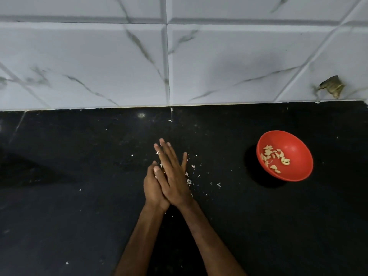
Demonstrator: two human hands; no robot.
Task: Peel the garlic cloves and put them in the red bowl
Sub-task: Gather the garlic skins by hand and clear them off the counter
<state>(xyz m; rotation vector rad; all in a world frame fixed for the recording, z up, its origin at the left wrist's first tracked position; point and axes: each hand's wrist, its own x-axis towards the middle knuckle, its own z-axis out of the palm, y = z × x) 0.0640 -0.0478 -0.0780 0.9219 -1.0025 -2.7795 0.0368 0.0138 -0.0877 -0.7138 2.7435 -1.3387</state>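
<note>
The red bowl (294, 145) stands on the black counter at the right and holds several peeled garlic cloves (275, 158). My two hands meet palm to palm over the middle of the counter, well left of the bowl. My right hand (172, 176) lies on top with straight fingers pointing away from me. My left hand (153, 187) is pressed under it, mostly covered. Whether anything lies between the palms is hidden. Small white bits of garlic skin (189, 181) are scattered on the counter around the hands.
The black counter (79, 176) runs back to a white marble-pattern tiled wall (99, 66). A chipped hole (332, 86) marks the wall above the bowl at the far right.
</note>
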